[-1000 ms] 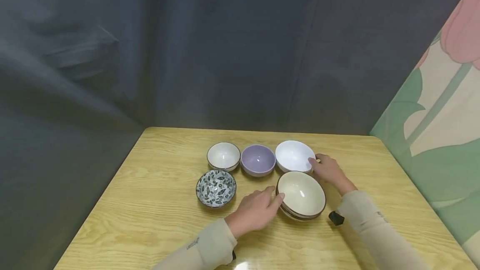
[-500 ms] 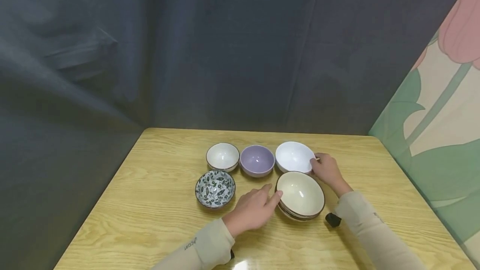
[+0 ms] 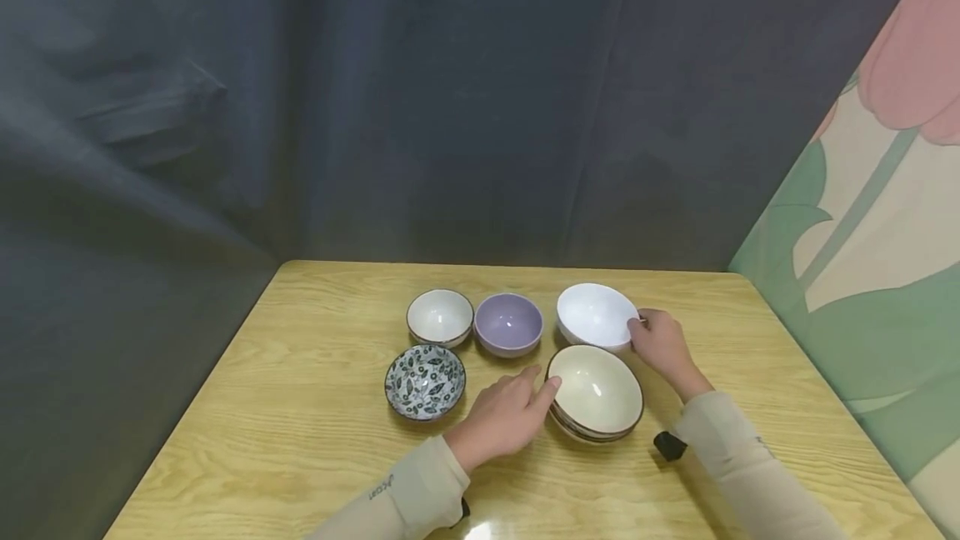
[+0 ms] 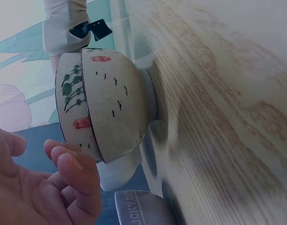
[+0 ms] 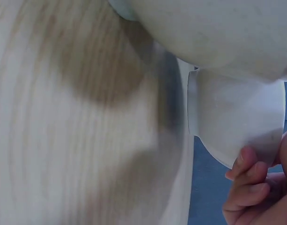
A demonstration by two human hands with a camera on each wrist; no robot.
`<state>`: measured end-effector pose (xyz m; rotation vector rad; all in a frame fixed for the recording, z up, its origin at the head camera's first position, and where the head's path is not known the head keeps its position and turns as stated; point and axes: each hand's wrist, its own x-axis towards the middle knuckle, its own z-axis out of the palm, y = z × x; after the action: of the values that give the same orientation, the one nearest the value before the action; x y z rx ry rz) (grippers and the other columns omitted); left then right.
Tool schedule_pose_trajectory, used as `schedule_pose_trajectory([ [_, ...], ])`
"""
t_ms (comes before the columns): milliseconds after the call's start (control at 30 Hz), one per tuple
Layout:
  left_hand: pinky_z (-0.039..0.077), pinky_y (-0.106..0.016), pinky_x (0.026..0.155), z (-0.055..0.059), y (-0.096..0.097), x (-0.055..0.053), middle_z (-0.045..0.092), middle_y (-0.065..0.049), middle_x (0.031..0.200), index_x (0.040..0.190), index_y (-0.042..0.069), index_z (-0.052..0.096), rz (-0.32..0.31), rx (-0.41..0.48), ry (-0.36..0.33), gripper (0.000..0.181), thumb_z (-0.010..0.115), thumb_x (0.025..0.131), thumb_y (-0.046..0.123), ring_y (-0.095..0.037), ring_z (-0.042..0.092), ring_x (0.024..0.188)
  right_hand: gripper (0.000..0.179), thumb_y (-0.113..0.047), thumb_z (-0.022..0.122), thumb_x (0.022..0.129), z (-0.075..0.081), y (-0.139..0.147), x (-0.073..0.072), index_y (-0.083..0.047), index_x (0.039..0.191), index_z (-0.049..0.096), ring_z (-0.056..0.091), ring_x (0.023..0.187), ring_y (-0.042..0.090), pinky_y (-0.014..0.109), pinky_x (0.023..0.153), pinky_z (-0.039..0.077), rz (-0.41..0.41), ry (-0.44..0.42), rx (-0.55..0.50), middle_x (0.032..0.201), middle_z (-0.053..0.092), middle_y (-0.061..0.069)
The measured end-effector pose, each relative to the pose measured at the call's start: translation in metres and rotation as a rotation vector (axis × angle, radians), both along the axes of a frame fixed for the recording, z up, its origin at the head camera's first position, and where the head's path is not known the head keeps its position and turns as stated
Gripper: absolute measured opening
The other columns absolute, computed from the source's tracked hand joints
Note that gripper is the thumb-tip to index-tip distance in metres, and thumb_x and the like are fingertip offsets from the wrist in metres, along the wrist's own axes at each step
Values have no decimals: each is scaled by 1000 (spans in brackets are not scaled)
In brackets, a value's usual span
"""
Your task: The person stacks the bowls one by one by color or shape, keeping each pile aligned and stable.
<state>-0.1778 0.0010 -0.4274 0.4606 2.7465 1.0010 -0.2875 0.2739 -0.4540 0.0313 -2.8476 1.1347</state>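
My right hand (image 3: 663, 350) pinches the right rim of a plain white bowl (image 3: 594, 315), thumb inside and fingers outside. In the right wrist view the white bowl (image 5: 237, 117) shows its outer wall and foot; whether the foot touches the table is unclear. Just in front of it stands a stack of cream bowls (image 3: 597, 390) with dark rims. Beside that stack's left side, my left hand (image 3: 501, 417) has its thumb and index finger at the rim. The left wrist view shows that hand's fingers loosely bent near the stacked bowls (image 4: 115, 103), which bear painted red and green marks.
A purple bowl (image 3: 508, 323) stands left of the white one. Further left are a small white bowl with a dark rim (image 3: 440, 317) and a leaf-patterned bowl (image 3: 425, 382). The wooden table (image 3: 300, 407) meets a dark curtain (image 3: 450, 107) behind.
The white bowl has shifted slightly right with my right hand, widening the gap from the purple bowl. My left hand stays by the stack. The view has turned a little.
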Motion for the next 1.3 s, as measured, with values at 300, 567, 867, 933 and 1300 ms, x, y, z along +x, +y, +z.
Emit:
schedule_pose_trajectory([
  [300,41,-51,109,-1,2,-3,53,-17,146,148,1,45,-1,14,8,68,27,107,52,-35,51,133,37,-10,39,99,14,6,7,13,109,65,54,60,19,30,52,43,-45,35,2,69,64,10],
  [567,38,-51,112,1,3,-4,49,-15,150,149,2,44,8,29,-18,71,26,106,55,-35,47,137,37,-11,38,98,31,9,15,12,109,66,51,56,17,29,48,40,-53,58,-26,65,62,6],
  [867,36,-53,113,-1,3,-7,48,-15,151,149,3,45,12,38,-34,70,26,106,54,-36,46,138,41,-11,40,99,42,8,34,15,120,63,51,55,17,29,46,40,-60,100,-54,65,62,9],
  [933,36,-52,113,-1,4,-6,48,-15,151,149,3,44,10,35,-39,71,26,106,56,-35,46,138,40,-12,41,100,44,7,39,15,121,63,52,55,16,28,46,41,-66,102,-58,64,61,7],
  [1300,37,-55,111,2,4,-6,49,-17,149,149,1,44,11,58,-47,70,26,106,54,-37,47,136,41,-16,44,104,60,2,70,16,122,61,53,57,16,28,48,42,-40,103,-43,68,62,10],
])
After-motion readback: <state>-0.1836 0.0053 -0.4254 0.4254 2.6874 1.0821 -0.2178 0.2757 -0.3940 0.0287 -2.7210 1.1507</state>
